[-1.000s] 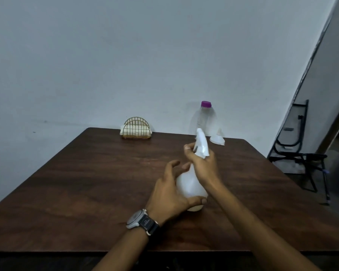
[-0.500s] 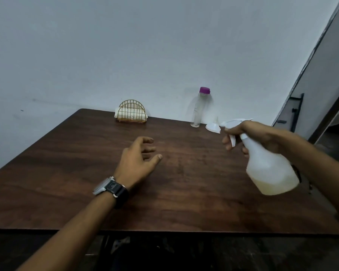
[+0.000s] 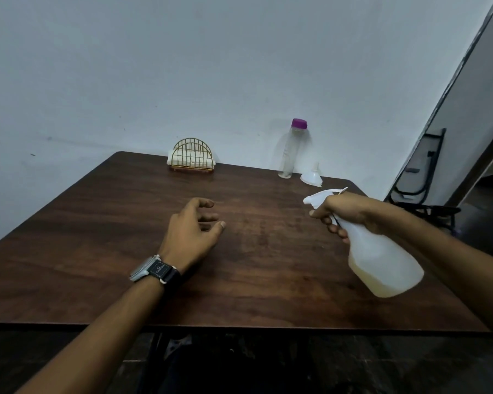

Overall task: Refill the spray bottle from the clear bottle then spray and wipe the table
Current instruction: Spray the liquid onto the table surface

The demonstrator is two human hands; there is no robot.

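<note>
Right hand point(image 3: 345, 211) is gripping the spray bottle point(image 3: 382, 260) above the table point(image 3: 125, 251), nozzle pointing 9 o'clock. Left hand point(image 3: 191, 231) is hovering relaxed, holding nothing. Clear bottle point(image 3: 291, 152) is standing at 12 o'clock.

The white translucent spray bottle point(image 3: 382, 260), with pale yellowish liquid low inside, is tilted above the dark wooden table's point(image 3: 125, 237) right side, nozzle pointing left, gripped at the neck by the right hand point(image 3: 345, 209); the purple-capped clear bottle point(image 3: 289, 155) stands upright at the far edge
</note>
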